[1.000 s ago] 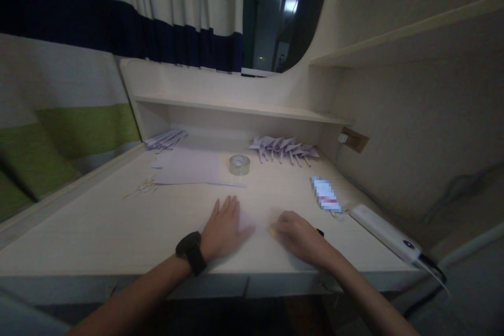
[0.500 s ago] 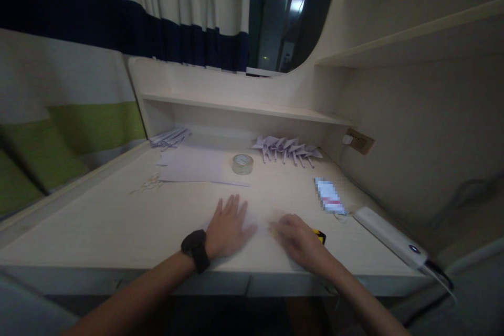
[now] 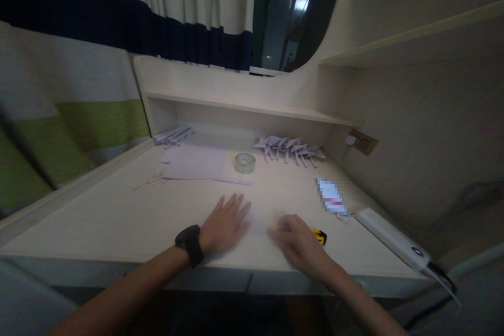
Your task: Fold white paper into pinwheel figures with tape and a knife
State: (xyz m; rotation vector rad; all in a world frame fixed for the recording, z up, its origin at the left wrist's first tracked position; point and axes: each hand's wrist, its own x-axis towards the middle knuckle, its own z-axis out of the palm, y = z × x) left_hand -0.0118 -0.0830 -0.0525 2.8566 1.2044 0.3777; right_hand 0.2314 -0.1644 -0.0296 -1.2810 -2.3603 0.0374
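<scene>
My left hand [image 3: 226, 223], with a black watch on its wrist, lies palm down near the front of the desk, fingers spread. A faint whitish patch, perhaps paper [image 3: 258, 221], shows beside its thumb; its outline is blurred. Just to the right, my right hand [image 3: 297, 241] is curled, with its fingertips smeared by motion. A hint of yellow shows at those fingers, too blurred to name. Behind the right hand, a yellow-and-black object [image 3: 319, 236] sticks out, partly hidden; whether the hand touches it I cannot tell.
White paper sheets [image 3: 195, 161], a clear tape roll [image 3: 244, 164] and loose strings [image 3: 153, 180] lie beyond my hands. Folded paper strips [image 3: 173, 136] and several paper pinwheels [image 3: 289, 148] lie at the back. A phone [image 3: 332, 197] and white power strip [image 3: 391, 239] are at right.
My left hand has slid slightly left, away from the right hand. The right hand stays curled and blurred, nearly in place. Slightly more of the yellow-and-black object shows.
</scene>
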